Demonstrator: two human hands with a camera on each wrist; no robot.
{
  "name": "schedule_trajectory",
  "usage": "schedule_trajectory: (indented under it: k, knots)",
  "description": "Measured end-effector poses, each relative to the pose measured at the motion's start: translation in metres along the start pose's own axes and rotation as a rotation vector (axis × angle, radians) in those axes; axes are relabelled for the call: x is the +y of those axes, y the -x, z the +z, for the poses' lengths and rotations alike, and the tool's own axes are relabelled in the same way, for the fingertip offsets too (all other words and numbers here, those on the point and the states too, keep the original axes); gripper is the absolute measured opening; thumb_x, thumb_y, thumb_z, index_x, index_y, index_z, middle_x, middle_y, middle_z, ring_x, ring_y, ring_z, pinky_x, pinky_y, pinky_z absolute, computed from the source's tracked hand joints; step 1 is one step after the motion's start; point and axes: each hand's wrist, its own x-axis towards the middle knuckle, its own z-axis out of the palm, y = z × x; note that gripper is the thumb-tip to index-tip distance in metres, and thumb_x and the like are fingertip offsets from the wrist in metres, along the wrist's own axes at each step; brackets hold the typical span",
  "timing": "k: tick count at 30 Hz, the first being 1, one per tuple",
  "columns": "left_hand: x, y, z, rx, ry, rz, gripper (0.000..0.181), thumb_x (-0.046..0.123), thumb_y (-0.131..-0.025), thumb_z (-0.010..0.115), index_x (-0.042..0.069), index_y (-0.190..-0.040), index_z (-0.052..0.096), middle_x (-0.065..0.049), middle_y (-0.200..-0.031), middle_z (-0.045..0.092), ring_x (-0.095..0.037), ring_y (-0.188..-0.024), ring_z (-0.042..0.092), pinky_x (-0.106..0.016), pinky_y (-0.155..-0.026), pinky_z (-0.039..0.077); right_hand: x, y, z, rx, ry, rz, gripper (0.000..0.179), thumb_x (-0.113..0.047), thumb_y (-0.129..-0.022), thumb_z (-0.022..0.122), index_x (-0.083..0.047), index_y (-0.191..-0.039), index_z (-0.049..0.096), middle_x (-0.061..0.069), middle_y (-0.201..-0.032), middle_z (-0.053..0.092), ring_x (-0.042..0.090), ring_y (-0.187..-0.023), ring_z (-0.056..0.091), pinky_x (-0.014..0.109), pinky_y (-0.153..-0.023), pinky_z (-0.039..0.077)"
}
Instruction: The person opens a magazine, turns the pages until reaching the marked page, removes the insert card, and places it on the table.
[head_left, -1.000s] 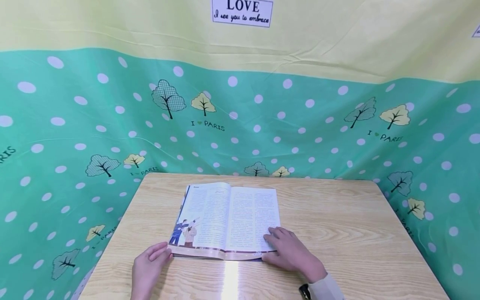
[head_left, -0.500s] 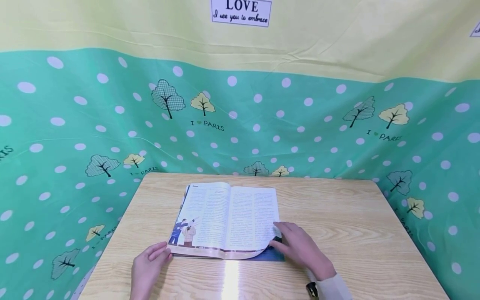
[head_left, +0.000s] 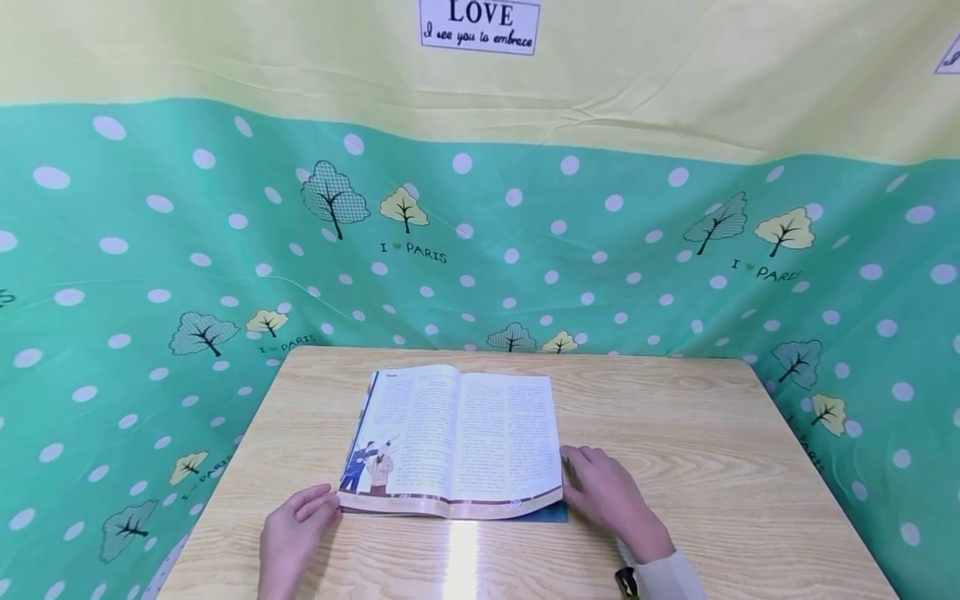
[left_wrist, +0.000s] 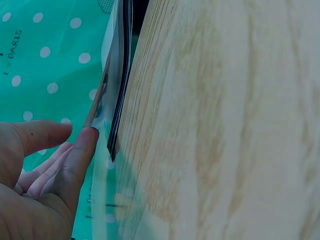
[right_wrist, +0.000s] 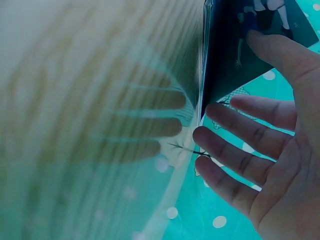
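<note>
An open magazine [head_left: 480,442] lies on the table, with columns of text and a printed picture of two figures at its lower left. My left hand [head_left: 296,529] is at its lower left corner; in the left wrist view a fingertip [left_wrist: 89,136] touches the edge of the raised pages. At the right edge is my right hand [head_left: 603,492], its fingers stretched out. The right wrist view has the thumb [right_wrist: 280,52] against a dark printed page [right_wrist: 225,65], with the other fingers spread below. A strip of blue sheet [head_left: 551,512] shows under the right page's lower corner.
The wooden table [head_left: 675,425] has a glossy surface with a bright light reflection [head_left: 461,558] in front of the magazine. A green and yellow patterned cloth [head_left: 517,233] hangs behind and at both sides.
My right hand has slid from the right page out to its edge. The page's lower right corner curled up, then spread out again, baring blue beneath. My left hand stayed put.
</note>
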Motion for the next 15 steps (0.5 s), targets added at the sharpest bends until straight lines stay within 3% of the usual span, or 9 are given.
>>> schedule_trajectory:
  k: [5, 10, 15]
  knots:
    - [0.001, 0.0, -0.004, 0.02, -0.077, 0.002, 0.046, 0.026, -0.092, 0.074, -0.001, -0.128, 0.064, -0.014, -0.112, 0.072, -0.008, -0.085, 0.071, -0.015, -0.072, 0.057, -0.002, -0.003, 0.001, -0.013, -0.03, 0.054, 0.063, -0.045, -0.092, 0.069, 0.001, -0.134, 0.059, 0.021, -0.123, 0.064, 0.036, -0.115, 0.06, 0.051, -0.096, 0.053]
    - [0.007, -0.002, -0.004, 0.049, -0.152, 0.001, 0.049, 0.039, -0.091, 0.075, 0.008, -0.128, 0.066, -0.008, -0.116, 0.072, 0.002, -0.09, 0.065, -0.006, -0.072, 0.048, -0.009, -0.01, 0.0, -0.029, -0.092, 0.043, 0.067, -0.054, -0.096, 0.06, 0.001, -0.134, 0.06, 0.019, -0.126, 0.064, 0.037, -0.119, 0.058, 0.053, -0.1, 0.051]
    - [0.022, -0.002, 0.007, -0.004, -0.067, 0.031, 0.048, 0.035, -0.09, 0.076, 0.006, -0.128, 0.067, -0.009, -0.115, 0.073, 0.001, -0.092, 0.066, -0.008, -0.076, 0.05, -0.018, -0.016, 0.001, -0.039, -0.129, 0.009, 0.076, -0.061, -0.099, 0.049, 0.0, -0.143, 0.051, 0.019, -0.135, 0.059, 0.037, -0.124, 0.054, 0.053, -0.103, 0.048]
